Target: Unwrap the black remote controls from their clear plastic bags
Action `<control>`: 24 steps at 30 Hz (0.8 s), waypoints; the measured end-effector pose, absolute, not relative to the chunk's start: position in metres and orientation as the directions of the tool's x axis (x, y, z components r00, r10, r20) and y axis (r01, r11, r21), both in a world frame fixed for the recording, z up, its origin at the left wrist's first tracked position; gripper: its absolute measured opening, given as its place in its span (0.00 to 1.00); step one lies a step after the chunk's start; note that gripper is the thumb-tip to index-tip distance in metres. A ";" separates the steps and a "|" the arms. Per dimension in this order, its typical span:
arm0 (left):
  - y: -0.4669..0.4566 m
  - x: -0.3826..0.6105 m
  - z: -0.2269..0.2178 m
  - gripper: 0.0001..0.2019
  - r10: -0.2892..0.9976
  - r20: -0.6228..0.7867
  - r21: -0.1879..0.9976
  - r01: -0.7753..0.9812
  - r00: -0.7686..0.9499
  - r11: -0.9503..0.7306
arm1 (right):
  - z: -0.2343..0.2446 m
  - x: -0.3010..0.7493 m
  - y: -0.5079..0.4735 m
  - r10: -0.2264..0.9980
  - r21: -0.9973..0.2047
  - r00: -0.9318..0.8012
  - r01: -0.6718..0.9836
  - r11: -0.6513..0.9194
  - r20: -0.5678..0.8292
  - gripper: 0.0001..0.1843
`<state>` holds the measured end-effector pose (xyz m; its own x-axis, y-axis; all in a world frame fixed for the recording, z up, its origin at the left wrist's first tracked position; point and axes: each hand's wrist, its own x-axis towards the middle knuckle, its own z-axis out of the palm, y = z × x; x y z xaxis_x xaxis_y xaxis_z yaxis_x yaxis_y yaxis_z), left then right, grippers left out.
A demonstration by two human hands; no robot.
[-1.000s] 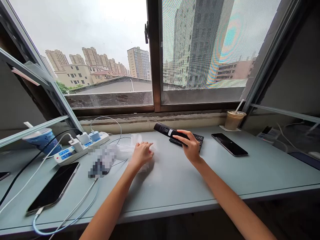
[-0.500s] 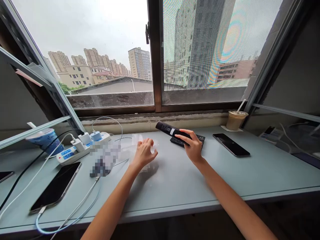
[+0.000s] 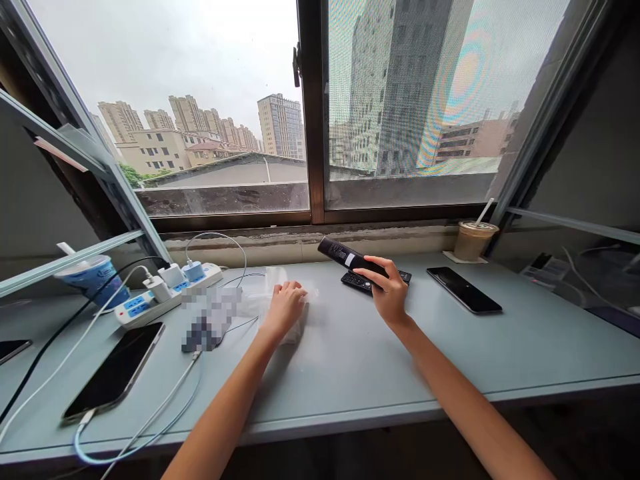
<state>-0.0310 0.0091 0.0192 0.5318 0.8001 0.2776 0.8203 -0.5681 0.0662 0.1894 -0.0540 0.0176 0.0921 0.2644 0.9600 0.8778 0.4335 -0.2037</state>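
Note:
My right hand [image 3: 391,299] is closed around a black remote control [image 3: 334,252] with a white label on its upturned face, its far end tilted up to the left. Below it, another black remote [image 3: 356,283] with buttons lies on the desk, partly covered by the hand and the held remote. My left hand [image 3: 285,308] rests over clear plastic bags [image 3: 275,275], fingers curled down and closed on the plastic. The fingertips are partly hidden from me.
A power strip [image 3: 145,308] with chargers and cables stands left, beside a blue cup [image 3: 93,277]. A phone [image 3: 117,370] charges at front left; a pixelated item lies beside it. To the right are another phone [image 3: 464,291] and an iced drink [image 3: 474,241] by the window.
My left hand has lowered onto the plastic bags, its thumb and fingers drawing together. My right hand has shifted slightly right, still holding the remote.

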 end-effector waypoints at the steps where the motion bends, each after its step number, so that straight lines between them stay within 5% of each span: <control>1: 0.010 -0.031 0.020 0.14 0.792 0.292 0.079 0.812 0.536 -0.579 | 0.017 0.190 -0.054 0.262 -0.210 0.100 0.875 0.435 0.960 0.27; 12: 0.009 -0.028 0.023 0.10 0.745 0.403 0.171 0.756 0.531 -0.632 | 0.018 0.186 -0.055 0.361 -0.342 0.168 0.797 0.499 0.918 0.23; 17: 0.005 -0.026 0.025 0.10 0.744 0.444 0.208 0.751 0.499 -0.627 | 0.022 0.182 -0.053 0.444 -0.526 0.311 0.667 0.527 0.840 0.14; 24: 0.005 -0.025 0.023 0.13 0.700 0.440 0.203 0.697 0.563 -0.688 | 0.032 0.174 -0.056 0.571 -0.779 0.531 0.447 0.439 0.626 0.21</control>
<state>-0.0250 0.0050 0.0234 0.5625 0.6998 0.4403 0.6971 -0.6878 0.2026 0.1744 -0.0557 0.0324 0.5307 0.5710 0.6264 0.4471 0.4393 -0.7792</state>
